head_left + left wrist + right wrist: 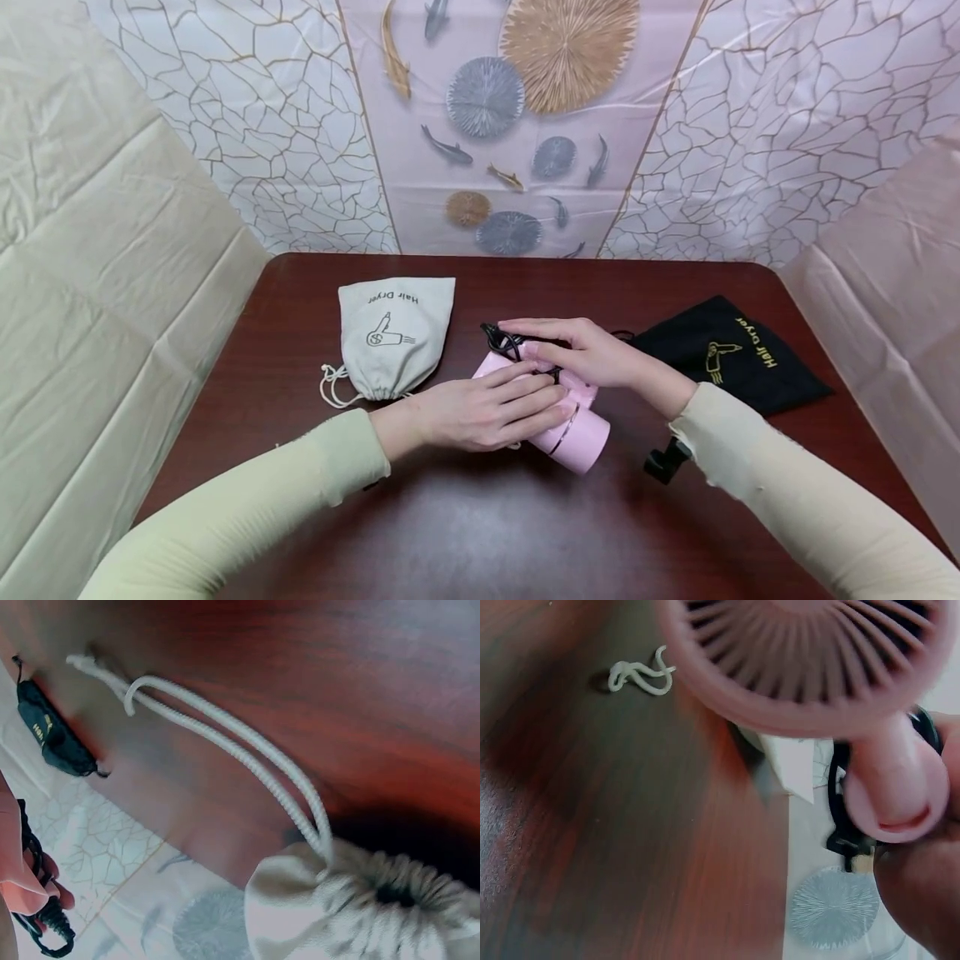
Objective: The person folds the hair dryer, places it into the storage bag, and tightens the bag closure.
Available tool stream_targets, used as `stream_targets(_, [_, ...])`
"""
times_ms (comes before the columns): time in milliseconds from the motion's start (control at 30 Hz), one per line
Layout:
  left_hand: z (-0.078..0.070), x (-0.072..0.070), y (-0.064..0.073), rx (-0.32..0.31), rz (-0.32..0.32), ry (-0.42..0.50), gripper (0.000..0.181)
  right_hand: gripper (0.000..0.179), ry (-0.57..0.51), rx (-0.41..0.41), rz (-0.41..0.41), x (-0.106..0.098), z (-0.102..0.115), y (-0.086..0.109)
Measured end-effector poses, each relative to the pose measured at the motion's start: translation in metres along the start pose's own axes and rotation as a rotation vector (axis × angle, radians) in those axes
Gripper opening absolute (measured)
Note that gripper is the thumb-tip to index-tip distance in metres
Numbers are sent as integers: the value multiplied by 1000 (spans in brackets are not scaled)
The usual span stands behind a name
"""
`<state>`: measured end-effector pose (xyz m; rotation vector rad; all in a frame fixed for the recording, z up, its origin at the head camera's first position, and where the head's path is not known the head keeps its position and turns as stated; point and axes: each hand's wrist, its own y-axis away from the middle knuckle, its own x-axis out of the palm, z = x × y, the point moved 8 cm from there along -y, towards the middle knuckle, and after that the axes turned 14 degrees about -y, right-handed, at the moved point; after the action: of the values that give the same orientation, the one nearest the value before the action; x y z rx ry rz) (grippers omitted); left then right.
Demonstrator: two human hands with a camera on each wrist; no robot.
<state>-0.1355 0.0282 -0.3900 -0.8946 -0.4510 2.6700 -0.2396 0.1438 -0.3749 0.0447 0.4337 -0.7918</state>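
Observation:
A pink hair dryer (588,442) is held over the middle of the table, its round barrel end pointing toward the front right. My left hand (480,412) lies across its barrel with the fingers bent over it. At its far side my right hand (592,350) grips the dryer, fingers along the bundled black cord (504,340). In the right wrist view the slatted round grille (802,667) of the dryer faces the camera, with the handle (892,772) beside my fingers. The left wrist view shows the cord (52,919) next to fingertips.
A cream drawstring bag (397,333) printed "Hair Dryer" lies left of the hands, its white cord (225,727) loose on the table (480,533). To the right, a black "Hair Dryer" bag (731,354) lies partly behind the right forearm. Fabric walls surround the table.

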Motion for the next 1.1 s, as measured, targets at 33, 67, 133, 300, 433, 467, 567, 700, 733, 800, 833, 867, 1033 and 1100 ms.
stream_targets(33, [-1, 0, 1, -2, -6, 5, 48, 45, -12, 5, 8, 0, -1, -1])
stream_targets(67, [-1, 0, 2, -2, -10, 4, 47, 45, -26, 12, 18, 0, -3, -1])
stream_targets(133, [-4, 1, 3, -2, -15, 4, 45, 45, -47, 28, 19, 2, -7, -1])
stream_targets(300, [-1, 2, 7, -16, 21, 15, 47, 43, -13, 24, -34, -3, -11, -1])
stream_targets(433, [2, 5, 14, -33, 64, 37, 48, 44, 19, 64, -103, -14, -13, 4])
stream_targets(467, [3, 6, 16, -36, 71, 38, 48, 45, 22, 78, -114, -17, -14, 6])
stream_targets(567, [5, 8, 19, -48, 84, 36, 46, 45, 39, 108, -128, -22, -16, 12])
stream_targets(700, [10, 11, 22, -74, 87, 23, 45, 47, 61, 128, -138, -29, -15, 22])
stream_targets(733, [12, 12, 23, -83, 87, 22, 44, 47, 70, 136, -144, -31, -15, 25])
stream_targets(800, [15, 14, 24, -102, 89, 35, 44, 47, 88, 157, -155, -36, -16, 31])
stream_targets(833, [17, 16, 24, -114, 90, 43, 43, 47, 94, 167, -159, -39, -17, 34])
stream_targets(867, [19, 18, 25, -126, 93, 54, 43, 47, 102, 180, -165, -42, -18, 37])
stream_targets(1033, [25, 27, 27, -184, 114, 107, 47, 48, 155, 231, -186, -55, -23, 55])
stream_targets(1100, [25, 30, 27, -203, 129, 120, 50, 48, 188, 249, -196, -60, -25, 63])
